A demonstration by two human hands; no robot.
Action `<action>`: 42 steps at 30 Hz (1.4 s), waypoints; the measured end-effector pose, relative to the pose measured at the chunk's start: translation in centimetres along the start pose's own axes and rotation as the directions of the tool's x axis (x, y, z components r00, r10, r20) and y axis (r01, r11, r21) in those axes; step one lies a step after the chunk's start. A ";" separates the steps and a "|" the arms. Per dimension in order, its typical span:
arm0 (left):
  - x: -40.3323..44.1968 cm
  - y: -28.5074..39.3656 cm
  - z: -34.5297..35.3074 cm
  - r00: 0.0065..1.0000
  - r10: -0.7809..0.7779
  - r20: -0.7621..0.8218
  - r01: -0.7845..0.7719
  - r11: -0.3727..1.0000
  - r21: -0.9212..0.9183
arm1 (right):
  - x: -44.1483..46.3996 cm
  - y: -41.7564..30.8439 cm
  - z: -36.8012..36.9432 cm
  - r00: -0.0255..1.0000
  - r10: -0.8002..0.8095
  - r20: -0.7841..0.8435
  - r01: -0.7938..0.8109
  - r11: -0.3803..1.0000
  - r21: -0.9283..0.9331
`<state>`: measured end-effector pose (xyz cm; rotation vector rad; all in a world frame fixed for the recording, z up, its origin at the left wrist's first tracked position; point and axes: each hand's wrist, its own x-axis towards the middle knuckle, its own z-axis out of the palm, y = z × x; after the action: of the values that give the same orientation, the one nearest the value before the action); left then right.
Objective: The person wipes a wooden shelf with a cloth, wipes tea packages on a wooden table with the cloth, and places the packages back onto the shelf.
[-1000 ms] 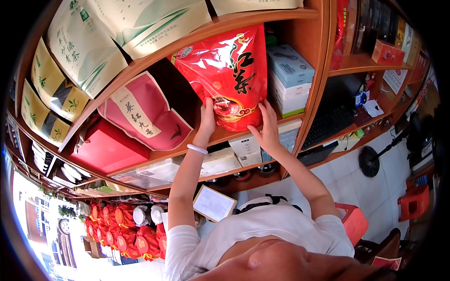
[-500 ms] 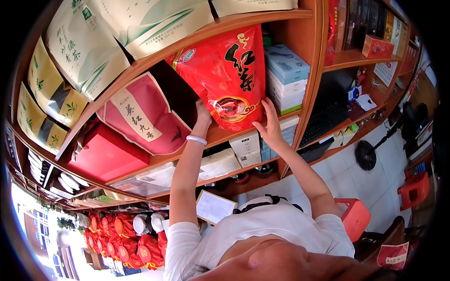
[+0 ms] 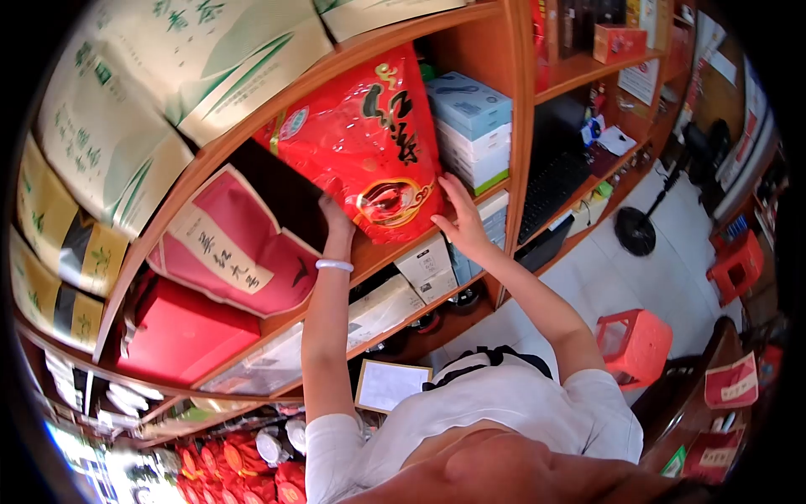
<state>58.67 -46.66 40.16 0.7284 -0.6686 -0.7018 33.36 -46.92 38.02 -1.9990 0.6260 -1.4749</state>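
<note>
A large shiny red pouch with black characters and a teacup picture stands tilted on a wooden shelf. My left hand, below a pale bracelet, reaches in at the pouch's lower left side; its fingertips are hidden behind the pouch. At the lower right edge of the pouch is my right hand, its thumb and fingers spread, fingers touching the side. Left of the pouch leans a dark pink pouch. Stacked blue and white boxes are at its right.
Cream pouches line the shelf above. A red box sits at lower left. The wooden divider rises right of the boxes. A keyboard, a red stool and a fan base are farther right.
The view has turned, so the shelf contents appear shifted left. My left hand has slid from the pouch's front to its left side, its fingers now partly behind it. My right hand remains at the edge.
</note>
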 end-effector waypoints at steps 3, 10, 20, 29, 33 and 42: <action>0.0 0.0 -0.1 0.996 -0.048 -0.077 0.057 0.991 0.122 | -1.4 -0.7 -0.2 0.994 -0.065 -0.091 0.062 0.998 -0.027; -5.1 4.0 5.1 0.963 -0.251 -0.101 0.259 0.963 0.080 | -13.3 -0.7 -6.1 0.956 0.294 0.002 -0.294 0.955 0.039; -10.7 -0.8 3.7 0.978 0.211 -0.001 -0.165 0.770 0.616 | -52.5 11.3 -21.4 -0.006 0.693 -0.721 -0.979 -0.150 -0.136; -13.6 -2.8 6.3 0.936 0.351 -0.022 -0.215 0.622 0.753 | -66.3 -2.4 -44.6 -0.316 0.001 -0.949 -0.942 -0.118 0.314; -15.5 -3.5 6.0 0.931 0.361 -0.061 -0.174 0.581 0.795 | -64.4 -8.1 -55.3 -0.333 -0.215 -0.918 -0.938 -0.021 0.346; -18.3 -2.5 1.8 0.915 0.360 -0.182 -0.051 0.550 0.834 | -55.1 -10.4 -76.6 0.376 -0.199 -0.905 -0.896 -0.329 -0.299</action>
<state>45.79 -34.79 33.90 1.5742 -0.7405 0.0333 -55.24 -15.60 24.54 -0.8352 3.4757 -0.9444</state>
